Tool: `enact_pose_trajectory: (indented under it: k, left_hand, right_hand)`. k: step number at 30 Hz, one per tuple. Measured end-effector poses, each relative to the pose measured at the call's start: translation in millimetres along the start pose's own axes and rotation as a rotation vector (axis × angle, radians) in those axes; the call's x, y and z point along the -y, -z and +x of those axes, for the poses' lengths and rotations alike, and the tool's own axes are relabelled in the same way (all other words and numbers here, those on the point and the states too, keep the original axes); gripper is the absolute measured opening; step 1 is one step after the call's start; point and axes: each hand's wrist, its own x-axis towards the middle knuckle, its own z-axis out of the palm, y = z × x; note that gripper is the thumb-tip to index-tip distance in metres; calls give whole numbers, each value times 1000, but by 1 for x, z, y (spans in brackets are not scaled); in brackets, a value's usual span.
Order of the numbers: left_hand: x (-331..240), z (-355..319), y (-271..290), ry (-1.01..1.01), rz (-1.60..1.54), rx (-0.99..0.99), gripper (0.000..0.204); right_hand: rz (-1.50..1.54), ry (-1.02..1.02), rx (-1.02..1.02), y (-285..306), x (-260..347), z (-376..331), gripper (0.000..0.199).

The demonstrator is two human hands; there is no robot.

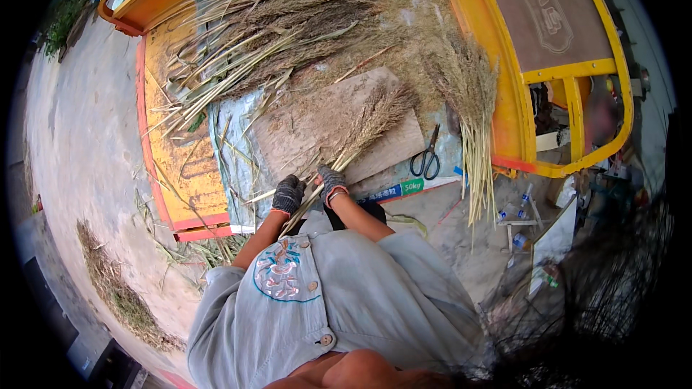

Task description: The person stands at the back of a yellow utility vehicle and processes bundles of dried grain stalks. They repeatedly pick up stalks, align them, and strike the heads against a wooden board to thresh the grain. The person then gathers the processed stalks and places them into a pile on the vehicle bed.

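In dark knitted gloves, my two hands work close together at the near edge of a flat board (295, 133). My right hand (332, 182) is closed around a small bundle of dry reed stalks (352, 145), whose feathery heads fan out to the upper right over the board. My left hand (289, 194) is closed at the lower stalks, just left of the right hand; its fingertips are partly hidden. Cut stalk ends stick out below and left of the hands. Scissors with black handles (427, 159) lie to the right of the board.
A large heap of dry reeds (288, 29) covers the far left of the orange platform (180, 180). Another reed bundle (472, 115) hangs over the near edge at right. A yellow-framed panel (555, 21) stands beyond it. More dry plants (119, 292) lie on the floor at left.
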Motion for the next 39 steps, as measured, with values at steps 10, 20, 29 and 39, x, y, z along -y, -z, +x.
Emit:
enact_pose_trajectory:
  k: [10,20,29,39]
  left_hand:
    - [131,-129,182,717,960,343,54]
    - [59,178,204,51,573,-524,38]
    - [6,290,189,229,628,-279,22]
    - [-43,118,175,-173,483,-342,22]
  right_hand:
    - [-38,12,-25,4,1,3,15]
    - [88,-93,83,13,3,-8,14]
    - [91,-139,141,1,11,-35,28]
    - [125,-173,321,-6,18,-44,20]
